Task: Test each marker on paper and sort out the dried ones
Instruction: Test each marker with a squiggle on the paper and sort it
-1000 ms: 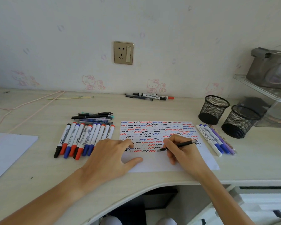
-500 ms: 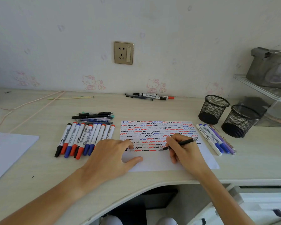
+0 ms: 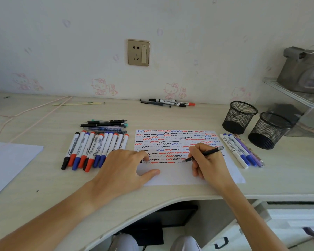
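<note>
A white sheet of paper lies on the desk, its upper part covered with red, blue and black squiggles. My right hand grips a thin black pen with its tip down on the lowest line of squiggles. My left hand lies flat on the paper's left edge; a small dark thing shows under its fingertips. A row of several capped markers sits left of the paper, with a pile of thin pens behind it. Several blue and purple pens lie right of the paper.
Two black mesh pen cups stand at the right. A few more markers lie by the wall. Another white sheet is at the left edge, a pink cord behind it. A clear shelf juts in far right.
The pen tip has shifted slightly to the right along the lowest line of squiggles. My left hand has stayed where it was on the paper.
</note>
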